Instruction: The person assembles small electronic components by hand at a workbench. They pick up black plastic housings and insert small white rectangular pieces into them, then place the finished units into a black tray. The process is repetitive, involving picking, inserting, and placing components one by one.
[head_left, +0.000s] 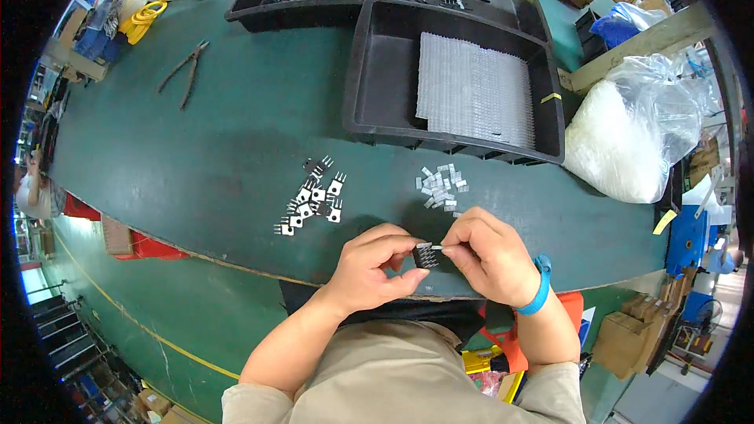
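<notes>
Near the table's front edge, my left hand [371,268] pinches a small stack of black three-legged transistors [425,257] between thumb and fingers, legs pointing right. Close against it, my right hand [496,257] is closed in a pinch on a small pale piece [438,248] at the legs; it resembles the clear pieces on the table, though the fingertips partly cover it. To the left lies a loose pile of transistors [317,195], silvery backs mostly up. Just beyond my right hand are several small clear plastic pieces [444,180].
A black tray [357,110] holds rows of clear ribbed plastic strips [475,94]. Behind it, another black tray [294,17] is heaped with transistors. Pliers [187,74] lie open at the far left. A bulging clear bag [620,141] of white material sits right.
</notes>
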A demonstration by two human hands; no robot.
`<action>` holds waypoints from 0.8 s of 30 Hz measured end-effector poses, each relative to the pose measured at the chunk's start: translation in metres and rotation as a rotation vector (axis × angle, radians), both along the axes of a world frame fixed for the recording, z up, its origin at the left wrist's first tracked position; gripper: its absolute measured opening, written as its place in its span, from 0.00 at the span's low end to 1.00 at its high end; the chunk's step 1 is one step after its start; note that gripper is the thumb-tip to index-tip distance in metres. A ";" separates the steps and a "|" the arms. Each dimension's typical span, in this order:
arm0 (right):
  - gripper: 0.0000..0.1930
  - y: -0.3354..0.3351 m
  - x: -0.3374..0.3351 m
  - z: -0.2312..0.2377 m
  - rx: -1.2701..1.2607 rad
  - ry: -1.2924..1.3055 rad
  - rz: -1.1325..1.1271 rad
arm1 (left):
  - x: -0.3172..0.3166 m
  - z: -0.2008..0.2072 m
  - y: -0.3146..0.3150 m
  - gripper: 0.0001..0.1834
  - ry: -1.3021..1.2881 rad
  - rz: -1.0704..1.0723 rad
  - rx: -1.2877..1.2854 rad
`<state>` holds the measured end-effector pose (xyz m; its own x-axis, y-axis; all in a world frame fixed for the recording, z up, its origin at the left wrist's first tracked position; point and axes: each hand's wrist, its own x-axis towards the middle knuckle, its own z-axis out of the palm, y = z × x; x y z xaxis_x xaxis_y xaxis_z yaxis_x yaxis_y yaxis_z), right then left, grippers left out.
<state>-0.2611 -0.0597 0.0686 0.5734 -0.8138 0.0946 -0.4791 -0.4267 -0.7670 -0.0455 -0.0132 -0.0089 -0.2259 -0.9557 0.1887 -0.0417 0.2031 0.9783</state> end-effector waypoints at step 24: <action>0.13 0.015 0.004 -0.002 -0.170 -0.060 -0.096 | 0.000 0.000 0.000 0.20 -0.008 0.011 -0.024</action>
<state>-0.2567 -0.0443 0.0663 0.4828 -0.8341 0.2670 -0.4798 -0.5069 -0.7161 -0.0458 -0.0128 -0.0093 -0.2169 -0.9534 0.2095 -0.0518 0.2255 0.9729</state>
